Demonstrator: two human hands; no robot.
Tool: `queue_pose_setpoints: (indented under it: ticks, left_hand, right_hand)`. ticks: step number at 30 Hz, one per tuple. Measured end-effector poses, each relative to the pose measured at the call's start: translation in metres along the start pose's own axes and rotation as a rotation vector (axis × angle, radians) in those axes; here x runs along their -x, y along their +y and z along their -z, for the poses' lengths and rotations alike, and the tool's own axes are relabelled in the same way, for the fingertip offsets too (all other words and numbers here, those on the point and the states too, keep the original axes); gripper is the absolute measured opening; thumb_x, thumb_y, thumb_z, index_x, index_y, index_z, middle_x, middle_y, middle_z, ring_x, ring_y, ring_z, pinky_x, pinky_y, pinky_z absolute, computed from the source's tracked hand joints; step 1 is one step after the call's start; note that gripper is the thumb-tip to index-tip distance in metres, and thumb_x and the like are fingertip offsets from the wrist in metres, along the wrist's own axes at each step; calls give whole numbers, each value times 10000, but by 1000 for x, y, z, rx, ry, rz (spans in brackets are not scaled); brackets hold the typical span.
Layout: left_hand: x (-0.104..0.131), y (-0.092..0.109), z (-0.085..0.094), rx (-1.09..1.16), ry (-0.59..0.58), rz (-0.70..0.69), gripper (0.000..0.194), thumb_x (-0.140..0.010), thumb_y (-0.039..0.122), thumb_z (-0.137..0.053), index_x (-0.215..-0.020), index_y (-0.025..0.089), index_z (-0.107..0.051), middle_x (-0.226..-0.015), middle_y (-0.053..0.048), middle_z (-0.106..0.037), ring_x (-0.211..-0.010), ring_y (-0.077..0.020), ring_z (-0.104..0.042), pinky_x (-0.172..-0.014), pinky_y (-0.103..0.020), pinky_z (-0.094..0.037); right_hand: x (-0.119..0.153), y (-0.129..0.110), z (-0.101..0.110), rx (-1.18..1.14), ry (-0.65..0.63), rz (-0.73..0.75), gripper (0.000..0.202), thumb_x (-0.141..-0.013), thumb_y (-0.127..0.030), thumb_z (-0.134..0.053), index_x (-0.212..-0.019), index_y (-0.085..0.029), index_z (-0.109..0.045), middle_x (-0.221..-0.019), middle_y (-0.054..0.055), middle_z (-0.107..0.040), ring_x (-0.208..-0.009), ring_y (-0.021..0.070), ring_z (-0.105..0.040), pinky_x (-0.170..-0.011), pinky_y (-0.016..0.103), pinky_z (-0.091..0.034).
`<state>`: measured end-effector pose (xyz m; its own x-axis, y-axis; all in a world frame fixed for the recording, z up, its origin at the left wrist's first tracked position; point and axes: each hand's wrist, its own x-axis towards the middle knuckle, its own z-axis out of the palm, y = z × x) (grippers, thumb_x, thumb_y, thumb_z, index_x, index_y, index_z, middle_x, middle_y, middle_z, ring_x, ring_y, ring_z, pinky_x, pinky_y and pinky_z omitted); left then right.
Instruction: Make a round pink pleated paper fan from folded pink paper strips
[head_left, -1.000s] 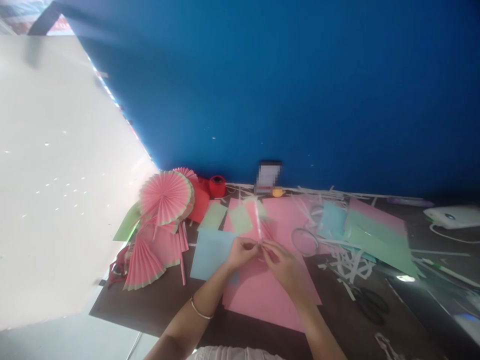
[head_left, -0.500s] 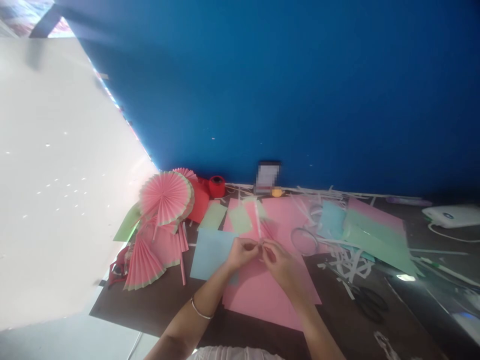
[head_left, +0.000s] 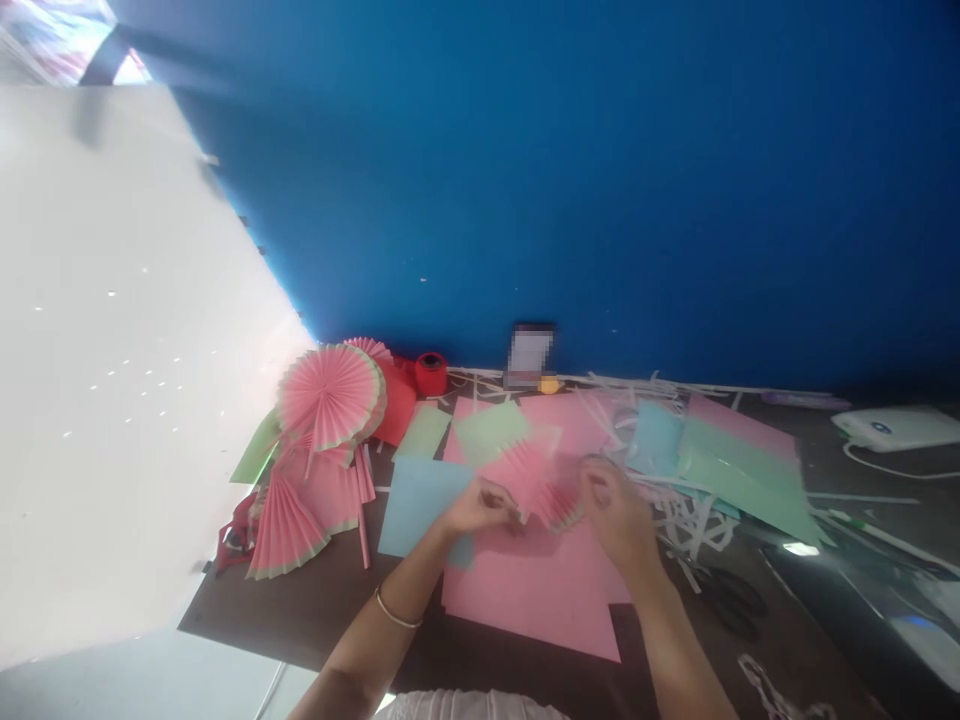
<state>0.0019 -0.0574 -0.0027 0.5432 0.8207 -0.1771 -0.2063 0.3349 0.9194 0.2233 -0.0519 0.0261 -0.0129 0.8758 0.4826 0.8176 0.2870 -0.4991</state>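
A pleated pink paper with a pale green edge (head_left: 536, 475) is blurred above the pink sheets (head_left: 540, 590) at the middle of the table. My left hand (head_left: 484, 505) is closed at its lower left corner, with fingertips pinched on it. My right hand (head_left: 611, 505) is just right of the pleated paper, fingers curled together; whether they hold anything is too blurred to tell. A light blue sheet (head_left: 420, 500) lies left of my left hand. Behind the pleated paper is a pale green sheet (head_left: 491, 430).
Finished pleated pink fans (head_left: 326, 395) are piled at the left, beside a red tape roll (head_left: 431, 374). White paper strips (head_left: 697, 520), black scissors (head_left: 731, 600) and pink and green sheets (head_left: 750, 470) lie at the right. A white device (head_left: 900, 428) sits far right.
The narrow, folded paper between my hands has spread into a wider pleated shape. My right hand has moved right, away from my left hand, which has stayed nearly in place.
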Motion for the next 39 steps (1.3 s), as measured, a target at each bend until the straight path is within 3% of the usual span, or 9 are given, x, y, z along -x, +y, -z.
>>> queue_pose_setpoints:
  ticks: [6, 13, 16, 18, 21, 23, 26, 31, 39]
  left_hand:
    - [8, 12, 17, 111, -278, 212, 330, -555, 375, -782, -553, 96, -605, -606, -125, -690, -552, -232, -663, -539, -318, -518]
    - [17, 27, 17, 100, -308, 235, 296, -560, 348, -775, -548, 96, -621, -588, -110, -694, -531, -212, -663, -473, -254, -494]
    - [17, 28, 10, 82, -304, 228, 279, -594, 327, -772, -568, 89, -629, -625, -123, -703, -567, -217, -672, -524, -276, -516]
    - [16, 28, 5, 76, -309, 230, 271, -597, 320, -779, -591, 87, -641, -648, -124, -708, -585, -221, -676, -552, -291, -528]
    - [16, 27, -2, 97, -300, 219, 290, -578, 331, -796, -633, 82, -659, -661, -122, -710, -587, -221, -677, -555, -294, -530]
    - [18, 28, -6, 101, -278, 213, 305, -576, 340, -799, -646, 77, -663, -677, -131, -712, -593, -224, -678, -568, -303, -534]
    - [24, 28, -10, 78, -244, 230, 313, -592, 351, -792, -640, 72, -658, -693, -147, -713, -609, -233, -681, -592, -326, -541]
    - [34, 25, -11, 102, -224, 240, 305, -601, 347, -792, -671, 82, -659, -700, -126, -718, -617, -217, -682, -599, -315, -546]
    - [30, 18, -23, 232, -275, 291, 311, -577, 345, -788, -622, 71, -648, -652, -128, -709, -544, -224, -673, -508, -286, -534]
  right_hand:
    - [-5, 47, 39, 201, 141, -180, 289, -833, -356, -433, -863, -136, -617, -819, 163, -668, -761, 254, -630, -729, 375, -471]
    - [-1, 97, 74, 328, 303, -317, 225, -753, -257, -424, -725, -136, -611, -741, 185, -640, -787, 332, -629, -707, 445, -471]
    - [5, 82, 75, 331, 334, -313, 198, -731, -255, -459, -744, -141, -620, -918, 226, -638, -1003, 388, -568, -807, 497, -439]
    - [10, 55, 67, 137, 234, -349, 257, -720, -346, -506, -788, -138, -640, -898, 201, -654, -940, 375, -590, -804, 510, -442]
    - [18, 6, 46, -497, -212, -563, 377, -704, -523, -563, -765, -169, -678, -750, 121, -678, -777, 300, -635, -714, 448, -490]
    - [22, -20, 32, -914, -402, -724, 426, -682, -566, -607, -785, -161, -689, -723, 103, -681, -694, 254, -637, -661, 411, -501]
    - [24, -41, 17, -1191, -378, -838, 332, -629, -459, -736, -760, -158, -686, -712, 62, -673, -634, 174, -613, -669, 346, -506]
    - [22, -47, 11, -1338, -316, -904, 262, -561, -318, -817, -717, -173, -664, -679, 6, -634, -637, 127, -601, -644, 267, -505]
    - [32, -48, 11, -1375, -260, -791, 316, -542, -423, -805, -730, -223, -649, -687, 6, -638, -584, 128, -570, -559, 270, -516]
